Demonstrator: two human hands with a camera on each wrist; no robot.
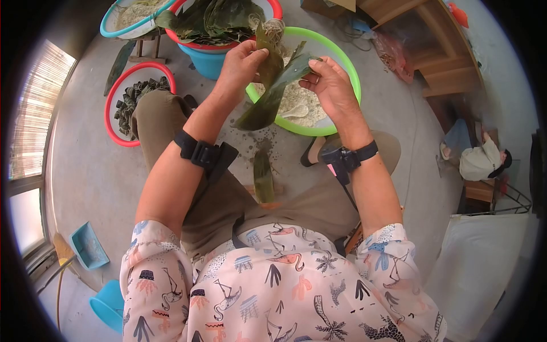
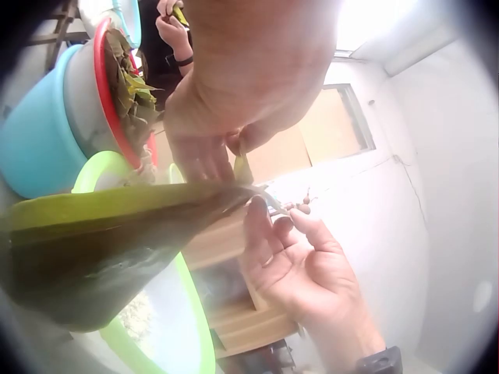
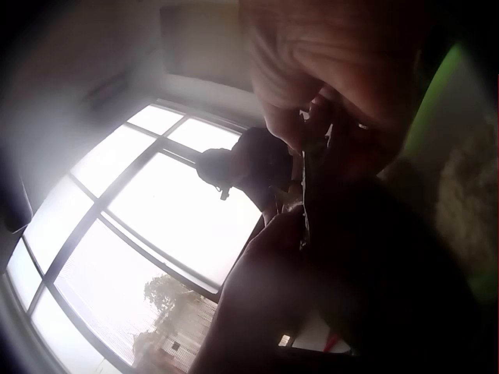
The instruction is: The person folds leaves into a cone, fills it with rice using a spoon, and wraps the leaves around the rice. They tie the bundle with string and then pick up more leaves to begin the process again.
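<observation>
Both hands hold long dark green leaves (image 1: 265, 102), lapped over each other above a green-rimmed basin (image 1: 354, 74). My left hand (image 1: 242, 65) pinches one leaf near its upper end between thumb and fingers. Across from it, my right hand (image 1: 330, 85) pinches a leaf's edge with thumb and fingertips. The left wrist view shows the broad leaf (image 2: 117, 249) stretching left from the fingers, its narrow end at the right hand (image 2: 304, 280). In the basin lies pale rice (image 1: 310, 97) with a whitish scoop (image 1: 294, 111). The right wrist view is dark, and the leaf there is mostly shadowed.
A red-rimmed basin of leaves (image 1: 228, 20) stands on a blue tub (image 1: 202, 61), with string (image 1: 273, 31) at its edge. Wrapped dark bundles (image 1: 139, 97) fill another red-rimmed basin (image 1: 108, 108). One leaf (image 1: 263, 176) lies between the knees. Another person (image 1: 481, 162) is at the right.
</observation>
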